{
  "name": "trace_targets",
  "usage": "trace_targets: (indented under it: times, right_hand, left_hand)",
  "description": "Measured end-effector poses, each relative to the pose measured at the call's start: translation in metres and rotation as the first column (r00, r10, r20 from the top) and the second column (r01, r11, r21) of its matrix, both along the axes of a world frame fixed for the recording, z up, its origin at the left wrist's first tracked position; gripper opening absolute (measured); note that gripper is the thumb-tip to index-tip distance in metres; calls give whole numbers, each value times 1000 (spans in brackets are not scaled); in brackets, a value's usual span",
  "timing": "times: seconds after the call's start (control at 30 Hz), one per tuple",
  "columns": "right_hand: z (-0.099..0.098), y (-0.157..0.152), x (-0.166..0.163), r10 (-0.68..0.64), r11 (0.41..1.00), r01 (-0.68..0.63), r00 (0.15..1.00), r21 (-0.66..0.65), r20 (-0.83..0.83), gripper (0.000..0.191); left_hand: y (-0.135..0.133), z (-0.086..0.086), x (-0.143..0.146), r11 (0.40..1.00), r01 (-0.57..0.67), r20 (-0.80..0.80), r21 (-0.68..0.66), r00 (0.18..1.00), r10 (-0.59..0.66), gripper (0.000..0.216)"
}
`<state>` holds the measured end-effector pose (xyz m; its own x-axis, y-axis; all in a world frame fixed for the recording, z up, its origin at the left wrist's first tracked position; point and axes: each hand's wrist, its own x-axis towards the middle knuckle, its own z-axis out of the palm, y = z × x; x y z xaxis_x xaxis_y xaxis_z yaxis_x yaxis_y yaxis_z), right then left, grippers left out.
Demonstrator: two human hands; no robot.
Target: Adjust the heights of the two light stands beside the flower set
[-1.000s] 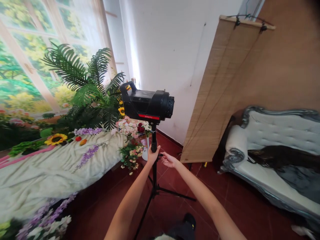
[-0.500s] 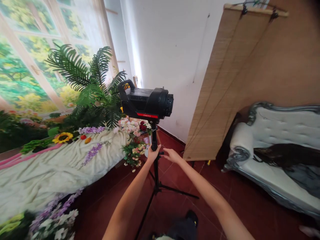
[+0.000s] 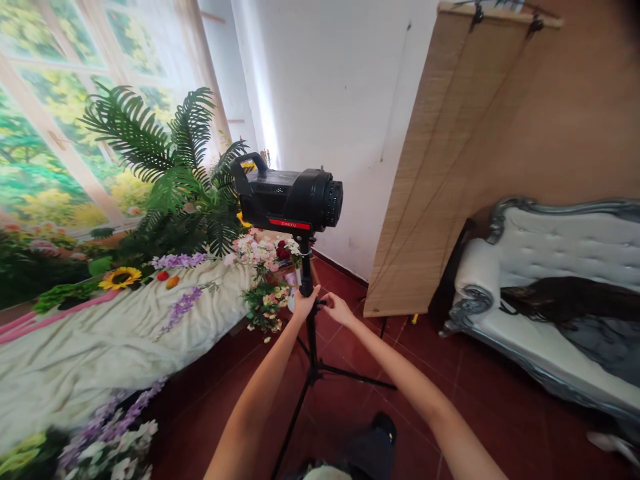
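A black studio light (image 3: pixel 287 198) with a red label sits on top of a thin black tripod stand (image 3: pixel 311 347) on the red tiled floor. My left hand (image 3: pixel 303 305) is wrapped round the stand's pole a little below the light. My right hand (image 3: pixel 337 309) is just to the right of the pole, its fingertips pinched on a small black knob (image 3: pixel 323 304) that sticks out from the pole's clamp.
A low platform under a pale cloth (image 3: pixel 100 340) with artificial flowers and palm fronds (image 3: pixel 165 160) stands to the left. A rolled bamboo blind (image 3: pixel 440 173) leans against the wall. A grey tufted sofa (image 3: pixel 550 293) is at right.
The light has risen slightly in view and the camera has shifted a little. Both hands stay at the pole, the right hand closing in on the knob.
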<state>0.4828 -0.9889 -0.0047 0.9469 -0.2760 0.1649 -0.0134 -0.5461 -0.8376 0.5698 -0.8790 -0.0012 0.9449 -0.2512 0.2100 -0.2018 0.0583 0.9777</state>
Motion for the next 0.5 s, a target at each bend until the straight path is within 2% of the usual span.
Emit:
trace_targets:
  times: [0.13,0.2,0.27,0.3,0.37,0.43,0.5]
  right_hand:
    - [12,10,-21,15,989,16,978,-150,207,19]
    - [18,15,-30,16,989,28,955,-143,297,9]
    - [25,20,-31,-23,996,51,928,-68,372,8]
    - [29,22,-29,-57,998,65,917,-6,396,12]
    - [38,27,-17,-106,992,65,908,113,407,33]
    - [47,34,-1,-84,985,17,917,172,389,58]
    - [54,40,17,-30,982,-41,930,185,366,68]
  left_hand:
    - [1,0,0,999,34,17,-6,999,-33,35]
    - [1,-2,0,1000,23,21,-2,1000,-23,35]
    - [0,-4,1,1000,-7,34,-20,999,8,35]
    - [-1,-5,1,999,-17,40,-45,999,19,36]
    - [-3,-8,2,995,-18,50,-103,998,23,38]
    - [-4,-9,3,990,0,50,-143,999,7,39]
    - [-4,-9,4,988,-2,34,-156,999,7,38]
